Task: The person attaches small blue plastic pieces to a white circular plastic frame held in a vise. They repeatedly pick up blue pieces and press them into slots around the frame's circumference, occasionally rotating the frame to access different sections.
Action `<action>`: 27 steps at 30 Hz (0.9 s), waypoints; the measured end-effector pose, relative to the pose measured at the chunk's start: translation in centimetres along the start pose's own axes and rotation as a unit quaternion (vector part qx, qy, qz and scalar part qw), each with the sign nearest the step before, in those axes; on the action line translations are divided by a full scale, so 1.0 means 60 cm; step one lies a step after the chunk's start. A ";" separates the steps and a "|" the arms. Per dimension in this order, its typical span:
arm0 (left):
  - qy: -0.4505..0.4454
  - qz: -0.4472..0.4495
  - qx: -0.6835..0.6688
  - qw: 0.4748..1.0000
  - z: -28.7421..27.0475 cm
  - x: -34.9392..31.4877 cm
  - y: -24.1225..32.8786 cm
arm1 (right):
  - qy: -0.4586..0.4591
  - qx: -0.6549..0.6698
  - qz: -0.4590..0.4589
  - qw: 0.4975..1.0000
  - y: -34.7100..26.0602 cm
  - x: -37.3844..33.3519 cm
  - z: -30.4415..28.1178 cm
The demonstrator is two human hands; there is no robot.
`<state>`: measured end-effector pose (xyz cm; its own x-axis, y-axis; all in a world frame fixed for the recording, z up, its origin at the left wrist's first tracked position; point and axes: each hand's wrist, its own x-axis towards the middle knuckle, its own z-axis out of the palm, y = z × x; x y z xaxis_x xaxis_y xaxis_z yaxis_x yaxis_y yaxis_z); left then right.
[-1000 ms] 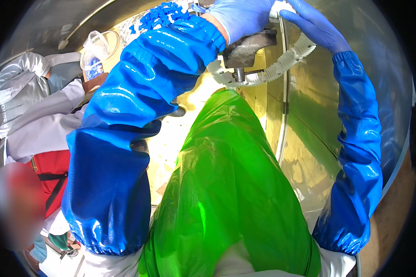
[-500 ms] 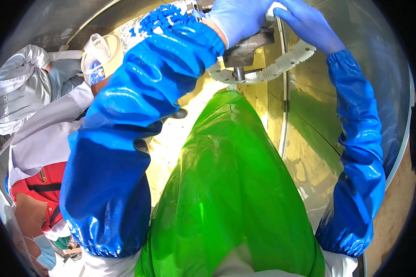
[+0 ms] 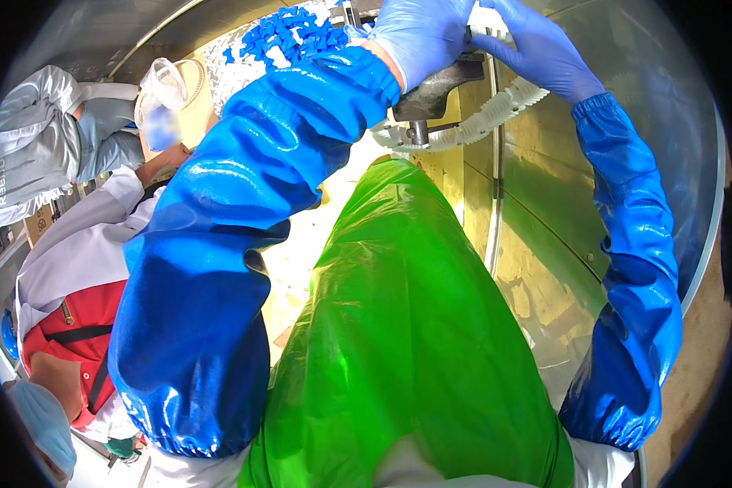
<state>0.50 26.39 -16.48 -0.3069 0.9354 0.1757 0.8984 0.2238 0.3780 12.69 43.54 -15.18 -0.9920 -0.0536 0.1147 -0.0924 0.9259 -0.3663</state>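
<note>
At the top edge, my left hand [image 3: 423, 37], in a thin blue-violet glove, is bent over a dark metal vise [image 3: 427, 96]. Its fingers are hidden past the hand and the picture's edge. My right hand [image 3: 545, 53], gloved alike, comes in from the right. Its thumb and fingers close around a white ribbed plastic strip [image 3: 500, 110]; some fingertips are cut off. Below the hands, this strip curves in a loop around the vise's near side. Left of my left hand lies a heap of small blue and white pieces [image 3: 293, 37].
A green apron [image 3: 415, 317] covers my front, and blue sleeve covers [image 3: 211, 252] my forearms. On the left, a person in white and red [image 3: 81, 325] reaches toward a tan round container [image 3: 191, 98]. Another person in grey [image 3: 32, 138] is beyond. Curved metal walls [image 3: 659, 106] enclose the right side.
My left hand has shifted slightly right and down, and my right hand slightly down. The person on the left has moved, and a bare forearm now shows by the tan container.
</note>
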 end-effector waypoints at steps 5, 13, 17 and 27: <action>0.045 0.012 -0.008 0.999 0.028 -0.001 -0.013 | -0.002 -0.017 -0.009 1.000 0.005 0.002 0.009; 0.110 0.086 -0.086 0.987 0.025 -0.024 -0.016 | 0.026 -0.067 0.015 0.997 0.006 -0.008 0.041; 0.048 0.000 -0.032 0.998 0.009 -0.030 0.001 | 0.062 -0.087 0.005 0.994 0.013 -0.014 0.066; 0.004 -0.038 -0.057 0.998 0.006 -0.015 -0.014 | 0.105 -0.050 0.043 0.992 0.036 -0.025 0.116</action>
<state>0.15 25.48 -17.29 -0.3751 0.9149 0.1495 0.8314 0.2607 0.4908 13.40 43.03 -22.55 -0.9550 0.0962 0.2807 0.0107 0.9566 -0.2914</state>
